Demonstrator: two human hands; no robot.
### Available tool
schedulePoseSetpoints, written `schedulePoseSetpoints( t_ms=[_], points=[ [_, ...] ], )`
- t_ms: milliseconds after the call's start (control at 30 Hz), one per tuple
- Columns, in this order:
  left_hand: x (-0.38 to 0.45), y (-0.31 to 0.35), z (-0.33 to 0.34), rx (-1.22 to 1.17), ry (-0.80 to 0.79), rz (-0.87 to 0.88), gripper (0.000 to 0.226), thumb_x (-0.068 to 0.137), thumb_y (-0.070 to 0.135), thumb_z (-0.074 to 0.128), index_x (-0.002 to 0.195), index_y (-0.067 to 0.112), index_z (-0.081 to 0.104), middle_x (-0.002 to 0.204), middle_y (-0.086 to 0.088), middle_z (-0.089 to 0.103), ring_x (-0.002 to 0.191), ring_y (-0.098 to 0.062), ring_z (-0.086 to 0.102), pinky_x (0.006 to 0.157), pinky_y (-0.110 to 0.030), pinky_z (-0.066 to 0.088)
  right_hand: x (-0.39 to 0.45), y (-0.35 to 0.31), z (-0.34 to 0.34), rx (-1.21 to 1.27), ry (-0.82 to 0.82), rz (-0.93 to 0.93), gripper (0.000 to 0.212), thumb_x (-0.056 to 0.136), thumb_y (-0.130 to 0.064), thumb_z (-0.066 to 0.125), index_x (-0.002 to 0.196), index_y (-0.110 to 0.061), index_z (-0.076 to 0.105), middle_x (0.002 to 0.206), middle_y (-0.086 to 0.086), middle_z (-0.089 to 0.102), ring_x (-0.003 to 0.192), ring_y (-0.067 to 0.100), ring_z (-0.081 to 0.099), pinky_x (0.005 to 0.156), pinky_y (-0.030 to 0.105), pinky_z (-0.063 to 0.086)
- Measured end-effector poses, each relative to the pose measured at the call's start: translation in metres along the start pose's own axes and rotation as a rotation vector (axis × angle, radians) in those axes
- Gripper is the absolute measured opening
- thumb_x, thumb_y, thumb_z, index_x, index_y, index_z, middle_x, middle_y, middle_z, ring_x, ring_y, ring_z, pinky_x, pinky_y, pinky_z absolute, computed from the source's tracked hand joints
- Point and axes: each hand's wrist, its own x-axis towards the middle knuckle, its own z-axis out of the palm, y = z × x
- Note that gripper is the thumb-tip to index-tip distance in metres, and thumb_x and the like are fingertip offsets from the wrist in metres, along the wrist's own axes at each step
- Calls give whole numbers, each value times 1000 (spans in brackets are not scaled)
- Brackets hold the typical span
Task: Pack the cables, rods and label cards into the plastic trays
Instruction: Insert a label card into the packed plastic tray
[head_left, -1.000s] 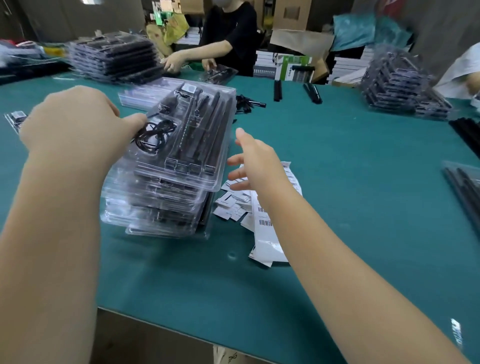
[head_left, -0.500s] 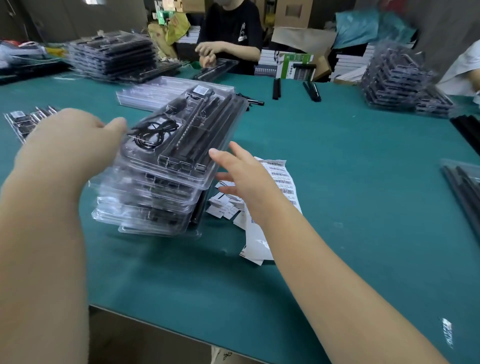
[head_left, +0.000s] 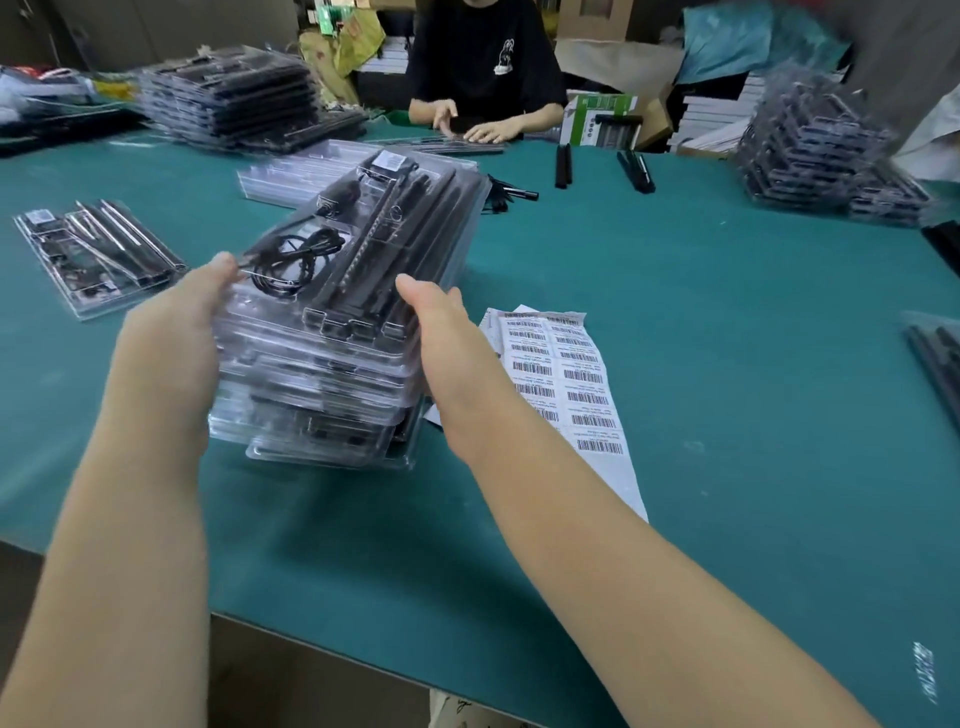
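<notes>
A stack of clear plastic trays (head_left: 332, 395) stands in front of me on the green table (head_left: 727, 364), leaning a little. Its top tray holds a coiled black cable (head_left: 293, 260), long black rods (head_left: 400, 244) and a small label card (head_left: 389, 160) at the far end. My left hand (head_left: 171, 338) grips the stack's left side with the thumb on the top tray's edge. My right hand (head_left: 447, 338) holds the right side, thumb on top, fingers hidden behind the trays.
A sheet of barcode labels (head_left: 566, 379) lies just right of the stack. One filled tray (head_left: 93, 254) sits at the left and empty trays (head_left: 280, 179) behind. Tall tray stacks (head_left: 234, 98) (head_left: 815, 145) stand far left and right, with loose rods (head_left: 563, 163) between. A person (head_left: 483, 67) works opposite.
My right hand has moved left from above the labels onto the stack's right side. My left hand has slid down onto its left edge.
</notes>
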Motion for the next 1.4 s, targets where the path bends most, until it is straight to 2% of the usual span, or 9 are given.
schedulePoseSetpoints(
  t_ms=[267, 333, 467, 667, 800, 900, 1133, 1267, 1400],
  points=[
    [-9, -2, 11, 225, 178, 240, 48, 78, 55, 42, 62, 10, 44, 61, -7, 39, 61, -23, 37, 57, -36, 32, 0, 4, -3, 81, 100, -80, 76, 89, -51, 50, 152, -33, 13, 157, -13, 17, 142, 14, 22, 107, 39, 22],
    [-5, -5, 9, 313, 236, 327, 39, 81, 54, 43, 88, 21, 63, 83, -3, 61, 82, -25, 56, 79, -41, 48, 0, 3, -7, 145, 79, -73, 72, 89, -53, 48, 151, -34, 17, 156, -14, 20, 142, 13, 22, 105, 37, 21],
    [-10, 2, 11, 449, 261, 509, 50, 84, 49, 44, 128, 25, 50, 123, 0, 59, 118, -27, 50, 105, -47, 38, 3, 6, -17, 120, 66, -34, 80, 82, -53, 55, 150, -37, 16, 155, -14, 25, 138, 17, 32, 113, 46, 27],
    [-35, 22, 31, 732, 151, 596, 41, 89, 37, 54, 123, 15, 61, 114, -10, 66, 108, -34, 56, 92, -41, 41, 2, 9, -32, 193, 117, -124, 68, 77, -33, 64, 141, -21, 43, 141, -5, 50, 119, 14, 51, 106, 42, 37],
    [-46, 20, 36, 608, 57, 672, 37, 88, 37, 62, 120, 18, 64, 100, 3, 66, 97, -28, 60, 89, -39, 43, 5, 10, -42, 504, 89, -142, 39, 84, -7, 59, 119, -16, 45, 135, 14, 53, 117, 29, 55, 103, 46, 42],
    [-45, 17, 36, 551, 37, 683, 41, 84, 45, 57, 117, 21, 64, 97, 9, 61, 98, -24, 59, 89, -38, 43, 5, 10, -43, 657, 42, -98, 11, 84, 1, 53, 89, -8, 51, 94, 14, 60, 86, 29, 59, 78, 39, 49],
    [-32, -1, 25, 640, -3, 619, 45, 97, 41, 29, 123, 18, 57, 109, -7, 66, 106, -26, 54, 82, -35, 36, 4, -2, -60, 674, -44, 47, 21, 83, 7, 43, 73, -9, 50, 61, 6, 62, 51, 19, 61, 51, 32, 56],
    [-28, -13, 22, 622, -67, 648, 51, 99, 43, 24, 94, 8, 60, 84, -2, 59, 100, -22, 53, 71, -29, 28, 6, -8, -75, 627, -68, 14, 24, 78, 10, 33, 86, -10, 45, 81, 11, 55, 74, 26, 57, 66, 38, 56],
    [-22, -29, 28, 675, 69, 751, 49, 101, 33, 27, 90, 5, 65, 82, -14, 64, 98, -39, 56, 79, -43, 41, 0, -8, -98, 536, 30, -22, 23, 74, 11, 33, 73, -10, 43, 73, 11, 52, 63, 23, 51, 63, 30, 51]
  ],
)
